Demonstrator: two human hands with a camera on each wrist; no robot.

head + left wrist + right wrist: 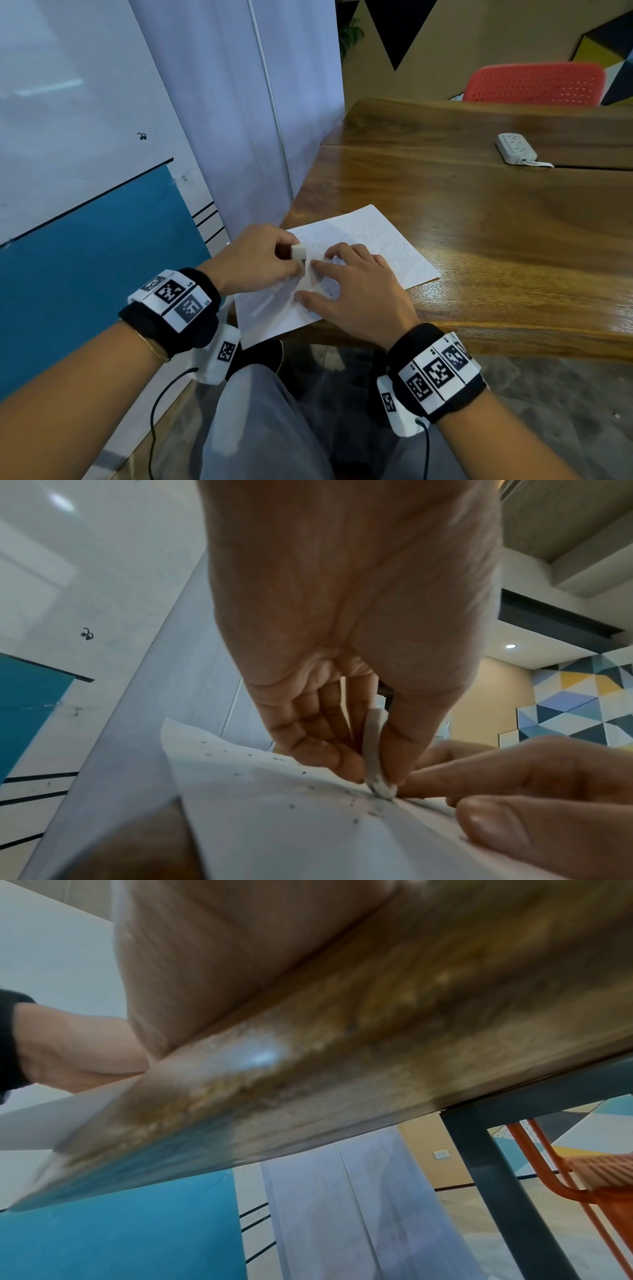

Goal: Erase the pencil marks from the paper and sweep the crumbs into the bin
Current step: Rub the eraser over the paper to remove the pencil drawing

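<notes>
Your left hand [260, 257] pinched the eraser [373, 753] — its tip smudged; your right hand [356, 291] pressed the paper [387, 240] with spread fingers — pencil marks barely legible.

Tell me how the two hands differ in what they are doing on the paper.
The left hand pinches a white eraser between thumb and fingers, its tip pressed to the paper; the right hand holds nothing. The left hand's fingers are curled; the right hand's fingers are spread and press the sheet. The left hand is at the sheet's left edge, the right hand nearer its middle. Both hands touch the paper and wear marker bands.
</notes>
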